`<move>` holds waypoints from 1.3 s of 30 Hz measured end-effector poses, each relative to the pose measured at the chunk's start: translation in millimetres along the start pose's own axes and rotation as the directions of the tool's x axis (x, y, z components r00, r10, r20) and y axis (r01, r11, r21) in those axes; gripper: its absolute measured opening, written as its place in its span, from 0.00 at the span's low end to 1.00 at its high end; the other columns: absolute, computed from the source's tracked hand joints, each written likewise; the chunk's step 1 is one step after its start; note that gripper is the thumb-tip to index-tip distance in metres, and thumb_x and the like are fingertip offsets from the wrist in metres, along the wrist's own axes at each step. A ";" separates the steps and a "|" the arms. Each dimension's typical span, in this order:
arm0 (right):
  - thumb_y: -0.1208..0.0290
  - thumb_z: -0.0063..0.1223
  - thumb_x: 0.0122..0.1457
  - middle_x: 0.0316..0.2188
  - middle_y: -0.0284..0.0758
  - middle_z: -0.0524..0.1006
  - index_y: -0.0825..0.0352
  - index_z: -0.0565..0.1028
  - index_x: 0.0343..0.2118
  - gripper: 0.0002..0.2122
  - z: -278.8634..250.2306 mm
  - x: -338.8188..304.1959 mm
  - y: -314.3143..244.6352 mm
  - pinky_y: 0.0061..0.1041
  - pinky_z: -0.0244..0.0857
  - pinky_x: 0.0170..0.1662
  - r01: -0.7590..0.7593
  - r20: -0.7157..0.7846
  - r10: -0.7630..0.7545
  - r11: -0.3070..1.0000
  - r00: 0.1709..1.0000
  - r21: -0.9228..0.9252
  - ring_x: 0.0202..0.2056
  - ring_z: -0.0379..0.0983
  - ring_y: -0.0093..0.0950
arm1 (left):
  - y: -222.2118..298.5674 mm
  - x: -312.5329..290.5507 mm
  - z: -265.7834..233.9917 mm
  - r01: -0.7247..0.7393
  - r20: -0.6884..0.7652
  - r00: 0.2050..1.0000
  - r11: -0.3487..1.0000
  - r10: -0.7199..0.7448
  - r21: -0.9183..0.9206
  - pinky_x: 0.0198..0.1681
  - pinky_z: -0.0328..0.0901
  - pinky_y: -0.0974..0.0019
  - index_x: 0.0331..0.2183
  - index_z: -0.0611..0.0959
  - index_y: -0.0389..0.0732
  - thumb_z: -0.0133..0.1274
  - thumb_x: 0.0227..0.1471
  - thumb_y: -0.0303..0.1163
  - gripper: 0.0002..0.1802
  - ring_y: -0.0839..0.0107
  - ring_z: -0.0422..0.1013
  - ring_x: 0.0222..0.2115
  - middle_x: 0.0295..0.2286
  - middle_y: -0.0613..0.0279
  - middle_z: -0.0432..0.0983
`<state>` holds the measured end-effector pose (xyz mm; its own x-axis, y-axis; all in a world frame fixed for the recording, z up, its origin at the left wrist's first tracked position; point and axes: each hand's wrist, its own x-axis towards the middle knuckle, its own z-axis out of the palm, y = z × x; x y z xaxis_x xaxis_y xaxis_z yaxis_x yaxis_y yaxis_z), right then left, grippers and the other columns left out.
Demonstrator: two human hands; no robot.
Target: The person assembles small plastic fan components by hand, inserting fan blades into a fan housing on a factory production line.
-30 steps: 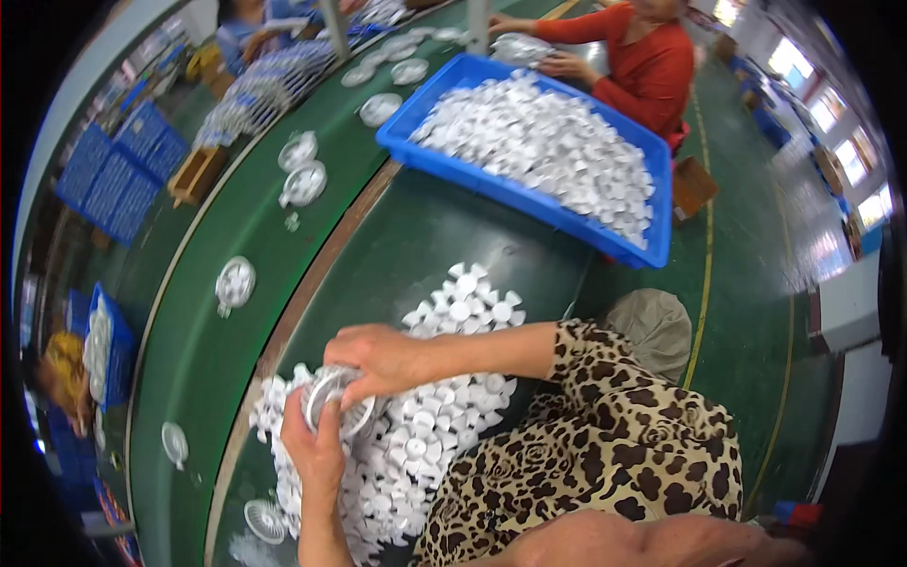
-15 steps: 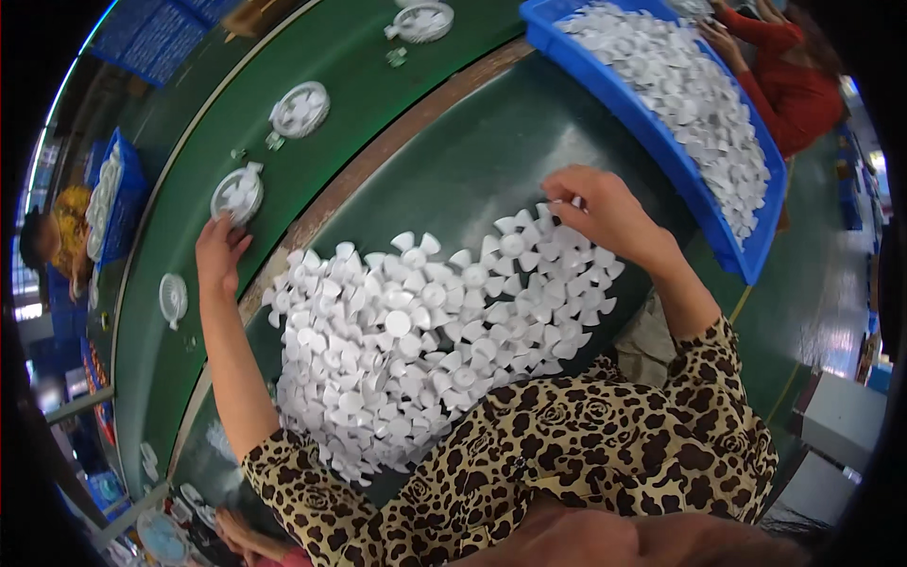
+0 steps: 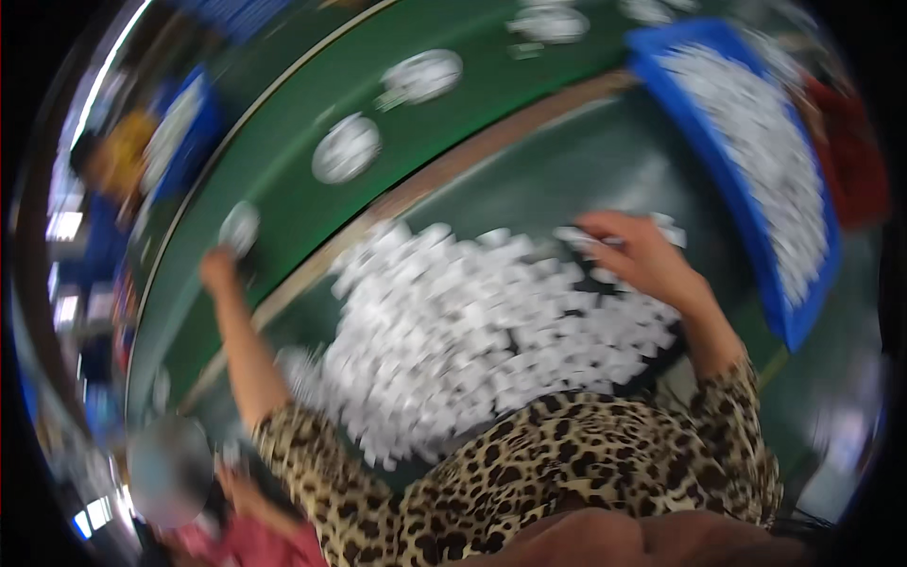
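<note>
On the green conveyor, my left hand point(image 3: 220, 271) reaches the lower edge of a round white fan housing point(image 3: 240, 228), its fingers closed at the rim. The picture is smeared by motion, so the exact hold is hard to see. Over the right end of a heap of small white fan blades point(image 3: 453, 331), my right hand point(image 3: 638, 255) is closed, with one white fan blade point(image 3: 573, 236) at its fingertips. Another white housing point(image 3: 347, 148), with blades inside, lies farther up the conveyor.
More white housings point(image 3: 422, 76) lie along the conveyor point(image 3: 283, 203), small pale pieces beside some. A blue bin point(image 3: 694, 123) full of white blades stands at the right, a person in red point(image 3: 848, 156) beyond it. Another person's arm point(image 3: 255, 501) shows at lower left.
The view has swung, shifting the scene rightward. My left hand has gone from one housing to the one behind it on the conveyor. My right hand now has a blade at its fingertips.
</note>
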<state>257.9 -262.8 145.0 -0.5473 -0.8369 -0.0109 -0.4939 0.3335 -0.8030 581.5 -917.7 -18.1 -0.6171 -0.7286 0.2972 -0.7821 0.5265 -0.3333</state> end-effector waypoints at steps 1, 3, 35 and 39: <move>0.70 0.52 0.53 0.27 0.38 0.76 0.66 0.73 0.41 0.13 5.3 6.2 26.3 0.27 0.67 0.30 0.076 -0.048 -0.071 0.988 0.996 0.133 0.26 0.73 0.28 | -22.2 -4.2 17.9 -0.171 -0.101 0.977 0.975 0.187 0.144 0.28 0.66 0.56 0.27 0.80 0.42 0.43 0.52 0.33 0.11 0.60 0.72 0.25 0.24 0.54 0.74; 0.70 0.51 0.50 0.24 0.39 0.76 0.65 0.73 0.39 0.13 -2.6 21.3 40.8 0.30 0.67 0.30 -0.010 -0.030 0.009 0.999 1.000 -0.049 0.26 0.73 0.34 | -13.5 14.9 19.9 0.199 0.072 0.980 0.935 -0.185 -0.292 0.32 0.66 0.50 0.32 0.79 0.34 0.52 0.47 0.40 0.17 0.49 0.72 0.29 0.27 0.44 0.76; 0.67 0.62 0.44 0.34 0.38 0.74 0.66 0.75 0.39 0.18 17.9 10.0 41.0 0.26 0.67 0.32 0.195 -0.346 -0.280 0.945 0.895 -0.261 0.28 0.72 0.30 | 285.4 -176.7 -332.4 0.431 0.218 0.842 -0.373 0.493 -0.821 0.39 0.63 0.71 0.39 0.75 0.35 0.54 0.48 0.28 0.14 0.77 0.69 0.32 0.32 0.64 0.74; 0.73 0.60 0.46 0.27 0.33 0.69 0.67 0.74 0.38 0.15 15.4 -42.8 -48.0 0.20 0.60 0.23 0.274 -0.319 -0.294 0.956 0.901 -0.107 0.21 0.65 0.22 | 302.5 -210.2 -345.0 0.573 0.326 0.783 -0.414 0.529 -0.707 0.32 0.66 0.73 0.39 0.74 0.35 0.51 0.53 0.33 0.14 0.78 0.70 0.30 0.32 0.63 0.74</move>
<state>315.4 -249.7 174.8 -0.5634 -0.7137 0.4162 -0.6945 0.1361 -0.7065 444.8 -454.1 127.3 -0.8693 -0.4348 -0.2349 -0.0913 -0.3258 0.9410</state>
